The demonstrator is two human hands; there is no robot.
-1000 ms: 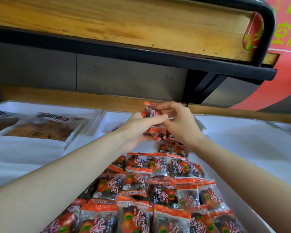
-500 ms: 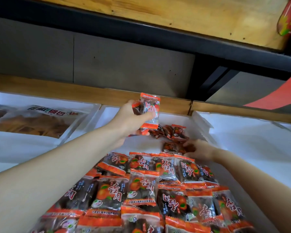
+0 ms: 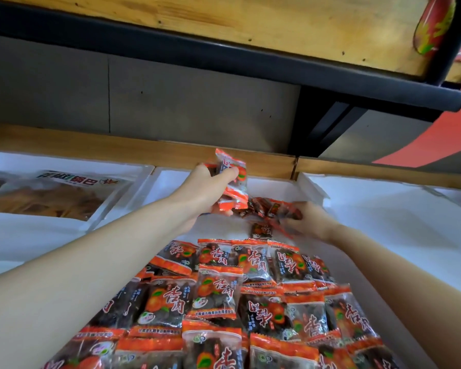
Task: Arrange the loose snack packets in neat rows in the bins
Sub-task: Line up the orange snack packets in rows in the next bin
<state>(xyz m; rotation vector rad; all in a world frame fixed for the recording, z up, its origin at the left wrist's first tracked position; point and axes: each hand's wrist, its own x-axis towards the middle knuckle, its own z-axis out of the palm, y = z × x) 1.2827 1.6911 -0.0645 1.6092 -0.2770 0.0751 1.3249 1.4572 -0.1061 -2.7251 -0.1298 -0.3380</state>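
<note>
My left hand (image 3: 206, 186) grips a small stack of orange-and-black snack packets (image 3: 232, 179), held upright above the far end of the middle white bin (image 3: 285, 189). My right hand (image 3: 308, 221) reaches into the loose packets (image 3: 270, 209) lying at the bin's far end, fingers curled around some of them; the motion is blurred. One single packet (image 3: 261, 230) lies flat just in front of them. The near part of the bin is filled with overlapping rows of the same packets (image 3: 250, 294).
A white bin (image 3: 133, 198) at left holds a large clear bag of brown snacks (image 3: 51, 195). Another white bin (image 3: 383, 222) stands at right. A wooden ledge (image 3: 117, 150) runs behind the bins, and a wooden shelf with black edge (image 3: 224, 57) overhangs above.
My right hand left the stack and dropped to the loose packets at the bin's far end, now closing on them. My left hand keeps holding the stack upright.
</note>
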